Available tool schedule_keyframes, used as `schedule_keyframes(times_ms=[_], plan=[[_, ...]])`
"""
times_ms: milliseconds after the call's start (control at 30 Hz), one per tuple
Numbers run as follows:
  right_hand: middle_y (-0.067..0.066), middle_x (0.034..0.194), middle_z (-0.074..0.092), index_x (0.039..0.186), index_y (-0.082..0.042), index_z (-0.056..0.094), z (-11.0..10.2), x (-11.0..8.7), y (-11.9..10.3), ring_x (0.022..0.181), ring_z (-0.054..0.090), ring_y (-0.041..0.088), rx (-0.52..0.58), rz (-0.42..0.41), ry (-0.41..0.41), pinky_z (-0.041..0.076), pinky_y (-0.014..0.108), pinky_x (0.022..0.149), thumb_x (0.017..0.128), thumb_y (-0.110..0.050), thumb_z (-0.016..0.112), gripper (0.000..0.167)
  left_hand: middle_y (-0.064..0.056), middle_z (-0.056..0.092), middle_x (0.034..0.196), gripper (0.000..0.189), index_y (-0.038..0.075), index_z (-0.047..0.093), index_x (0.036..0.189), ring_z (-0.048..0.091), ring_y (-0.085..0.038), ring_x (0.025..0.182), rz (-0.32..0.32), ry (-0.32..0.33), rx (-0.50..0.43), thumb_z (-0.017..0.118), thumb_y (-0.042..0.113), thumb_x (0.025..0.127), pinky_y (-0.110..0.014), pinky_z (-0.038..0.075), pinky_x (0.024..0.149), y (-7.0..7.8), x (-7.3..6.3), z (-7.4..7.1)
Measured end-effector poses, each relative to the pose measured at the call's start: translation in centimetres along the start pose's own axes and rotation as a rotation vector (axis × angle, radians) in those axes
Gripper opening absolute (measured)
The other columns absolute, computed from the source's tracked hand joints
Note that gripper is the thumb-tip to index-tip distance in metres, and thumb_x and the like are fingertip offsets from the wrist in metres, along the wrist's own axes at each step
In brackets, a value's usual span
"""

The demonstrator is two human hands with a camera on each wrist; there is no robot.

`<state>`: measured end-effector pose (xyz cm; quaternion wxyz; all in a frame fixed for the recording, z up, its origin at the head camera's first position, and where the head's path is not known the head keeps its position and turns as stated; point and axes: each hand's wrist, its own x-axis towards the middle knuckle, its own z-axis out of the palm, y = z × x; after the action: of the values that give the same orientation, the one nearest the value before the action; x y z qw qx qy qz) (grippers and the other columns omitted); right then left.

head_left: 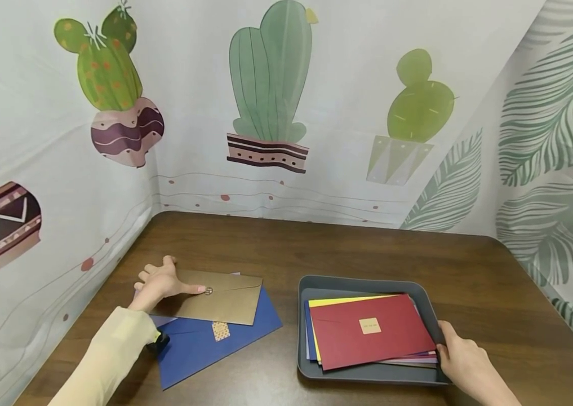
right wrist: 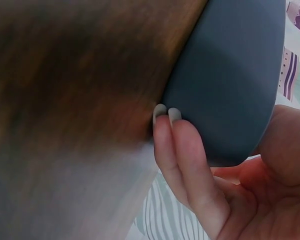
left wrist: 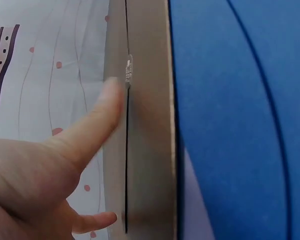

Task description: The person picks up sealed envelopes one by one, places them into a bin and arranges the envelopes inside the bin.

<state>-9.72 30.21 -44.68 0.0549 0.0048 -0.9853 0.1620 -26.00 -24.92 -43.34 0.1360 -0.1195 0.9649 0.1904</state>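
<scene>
In the head view my left hand (head_left: 160, 282), fingers spread, is at the left end of a gold envelope (head_left: 232, 299). Its thumb stretches toward the round seal on the flap; the left wrist view shows the thumb (left wrist: 97, 127) straight beside that seal. Beneath the gold envelope lies a larger blue envelope (head_left: 190, 358) with a patterned label, and a pale lilac edge shows there too. My right hand (head_left: 469, 363) grips the right wall of a dark grey tray (head_left: 367, 379), fingertips (right wrist: 190, 142) pressed on its outer side. A red envelope (head_left: 337, 338) tops the stack inside.
Under the red envelope, yellow, blue and other coloured edges stick out. Both the tray and the left pile rest on a brown wooden table (head_left: 286, 248). A white cloth (head_left: 190, 124) printed with cacti and leaves hangs behind and along the sides. A dark band sits at my left wrist.
</scene>
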Motion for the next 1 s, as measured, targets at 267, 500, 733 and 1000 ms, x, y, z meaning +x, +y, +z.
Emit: schedule_keyframes(times_ms=[267,500,733,1000], plan=[[0.022,0.078,0.067,0.119,0.005,0.049,-0.1,0.1,-0.1,0.063,0.064,0.034,0.002,0.008,-0.012,0.045,0.05,0.052,0.084,-0.003,0.062,0.038,-0.047,0.033,0.121,0.128,0.0,0.023,0.137,0.033,-0.055,0.106,-0.005,-0.017,-0.035,0.083,0.071,0.049,-0.06,0.035,0.086,0.0,0.3,-0.3],[0.022,0.079,0.068,0.12,0.005,0.049,-0.1,0.1,-0.1,0.064,0.064,0.034,0.0,0.01,-0.021,0.045,0.05,0.053,0.084,-0.004,0.062,0.038,-0.051,0.029,0.127,0.123,-0.015,0.021,0.136,0.028,-0.061,0.117,-0.009,-0.055,-0.027,0.081,0.063,0.062,-0.07,0.03,0.096,-0.5,0.6,-0.9],[0.022,0.079,0.068,0.119,0.005,0.05,-0.1,0.1,-0.1,0.064,0.064,0.035,0.001,0.006,-0.009,0.045,0.05,0.053,0.084,-0.003,0.062,0.038,-0.042,0.048,0.116,0.088,-0.022,0.044,0.12,0.043,-0.051,0.105,0.066,-0.024,-0.002,0.07,0.053,0.08,-0.057,0.039,0.088,-1.9,0.7,-2.1],[0.022,0.079,0.068,0.12,0.005,0.049,-0.2,0.1,-0.2,0.064,0.064,0.034,-0.004,0.016,-0.031,0.045,0.05,0.053,0.085,-0.004,0.061,0.038,-0.011,0.057,0.075,0.037,0.004,0.05,0.073,0.05,-0.02,0.071,0.149,0.012,-0.218,0.067,0.032,0.089,-0.028,0.039,0.058,-4.4,0.0,-3.3]])
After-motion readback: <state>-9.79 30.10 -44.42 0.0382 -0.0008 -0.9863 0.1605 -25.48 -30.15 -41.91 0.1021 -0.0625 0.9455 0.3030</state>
